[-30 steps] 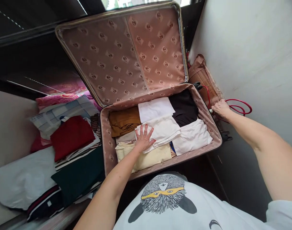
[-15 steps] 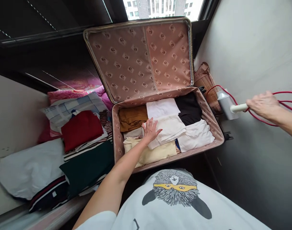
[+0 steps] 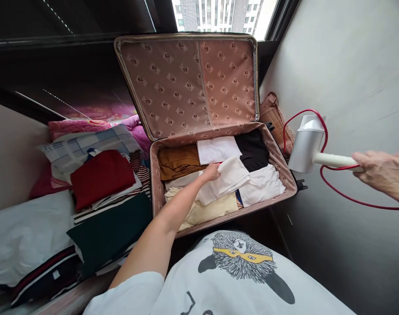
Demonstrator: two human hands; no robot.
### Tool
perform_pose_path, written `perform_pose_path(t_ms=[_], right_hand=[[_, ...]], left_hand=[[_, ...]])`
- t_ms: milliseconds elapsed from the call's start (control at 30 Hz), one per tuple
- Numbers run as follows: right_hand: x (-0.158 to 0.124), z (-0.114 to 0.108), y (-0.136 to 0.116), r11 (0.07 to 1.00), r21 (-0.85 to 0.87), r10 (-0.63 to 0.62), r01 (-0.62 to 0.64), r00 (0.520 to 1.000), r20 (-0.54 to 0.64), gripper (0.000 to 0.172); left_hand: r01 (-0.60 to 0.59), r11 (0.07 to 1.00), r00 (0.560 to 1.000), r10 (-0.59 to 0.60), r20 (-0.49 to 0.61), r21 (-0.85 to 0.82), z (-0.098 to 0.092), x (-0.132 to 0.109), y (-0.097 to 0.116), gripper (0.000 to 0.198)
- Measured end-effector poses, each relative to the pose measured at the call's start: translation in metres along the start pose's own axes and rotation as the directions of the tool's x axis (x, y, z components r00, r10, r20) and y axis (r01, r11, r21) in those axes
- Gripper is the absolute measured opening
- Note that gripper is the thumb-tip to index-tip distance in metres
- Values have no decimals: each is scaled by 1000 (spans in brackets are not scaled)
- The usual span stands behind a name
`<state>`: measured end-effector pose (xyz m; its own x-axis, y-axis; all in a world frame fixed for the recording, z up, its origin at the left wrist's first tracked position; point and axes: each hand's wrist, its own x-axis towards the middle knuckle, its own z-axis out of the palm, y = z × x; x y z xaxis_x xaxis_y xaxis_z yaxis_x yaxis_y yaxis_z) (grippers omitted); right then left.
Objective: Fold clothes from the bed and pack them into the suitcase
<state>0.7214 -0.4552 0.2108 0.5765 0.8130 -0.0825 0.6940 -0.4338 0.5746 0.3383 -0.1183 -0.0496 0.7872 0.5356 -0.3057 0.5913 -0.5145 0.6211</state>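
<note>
An open suitcase (image 3: 152,183) with a pink patterned lining holds folded clothes. My left hand (image 3: 212,172) is closed on the edge of a folded white garment (image 3: 230,177) in its middle and has that edge lifted a little. Around it lie brown clothes (image 3: 179,161), a white folded cloth (image 3: 219,149), black clothes (image 3: 253,151), a cream garment (image 3: 212,212) and another white garment (image 3: 263,186). Out to the right, my right hand (image 3: 379,175) grips the pale handle of a silver hair dryer (image 3: 307,144), held in the air near the wall.
The hair dryer's red cord (image 3: 359,203) loops around it. A brown woven bag (image 3: 278,116) stands beside the suitcase's right side. On the left are piled a red garment (image 3: 101,177), a dark green garment (image 3: 112,232) and a white bag-like bundle (image 3: 32,232). The raised lid (image 3: 182,83) leans near the window.
My left hand, spread flat on the white garment before, has closed on its edge and raised it. My right hand has moved the hair dryer, now turned more upright. The view has shifted slightly.
</note>
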Motion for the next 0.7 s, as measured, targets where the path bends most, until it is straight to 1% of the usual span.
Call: perform_pose_path(t_ms=[67, 133, 167, 200, 233, 267, 300, 333, 367, 400, 433, 467, 533, 567, 600, 700], right_hand=[[-9, 1, -28, 998, 46, -39, 40, 999, -16, 21], [-17, 2, -62, 991, 114, -71, 76, 997, -40, 13], [-19, 3, -81, 983, 161, -81, 88, 996, -47, 11], [-22, 3, -101, 972, 215, -87, 95, 995, -47, 10], [-23, 3, -122, 958, 273, -85, 92, 996, -38, 12], [-24, 3, -144, 940, 331, -75, 78, 997, -21, 13], [-25, 2, -166, 920, 389, -66, 59, 998, 4, 14], [-25, 2, -189, 896, 442, -55, 34, 998, 34, 14], [-24, 1, -210, 871, 491, -43, 3, 997, 70, 13], [-22, 1, -231, 844, 536, -34, -31, 993, 112, 14], [-20, 0, -250, 813, 579, -30, -65, 988, 154, 17], [-18, 1, -268, 781, 617, -32, -100, 979, 199, 20], [-14, 2, -300, 719, 672, -38, -177, 956, 291, 26], [-12, 4, -314, 691, 691, -42, -212, 943, 331, 28], [-11, 5, -328, 665, 705, -43, -246, 930, 365, 29], [-11, 11, -370, 590, 730, -32, -344, 894, 447, 31]], left_hand=[[-37, 996, 999, 38, 6, -76, -16, -11, -7, 41], [-42, 961, 999, 38, -22, -272, -36, -26, -25, 46], [-22, 918, 999, 1, -52, -397, -46, -35, -37, 49], [19, 859, 995, -69, -78, -511, -56, -46, -51, 53], [84, 803, 982, -169, -90, -590, -64, -57, -65, 55], [175, 773, 954, -286, -88, -610, -71, -68, -80, 56], [290, 770, 910, -406, -86, -568, -76, -80, -94, 54], [412, 776, 853, -513, -96, -478, -78, -90, -106, 50], [521, 773, 796, -593, -120, -362, -79, -99, -116, 45], [600, 760, 751, -643, -152, -250, -77, -106, -123, 39], [646, 745, 723, -667, -183, -165, -74, -112, -128, 34], [665, 738, 712, -673, -203, -116, -71, -116, -130, 30], [662, 742, 712, -667, -219, -103, -62, -120, -130, 27], [666, 739, 705, -668, -239, -103, -58, -122, -128, 28], [676, 729, 687, -676, -267, -108, -55, -124, -127, 30], [720, 678, 606, -717, -344, -147, -47, -134, -125, 35]])
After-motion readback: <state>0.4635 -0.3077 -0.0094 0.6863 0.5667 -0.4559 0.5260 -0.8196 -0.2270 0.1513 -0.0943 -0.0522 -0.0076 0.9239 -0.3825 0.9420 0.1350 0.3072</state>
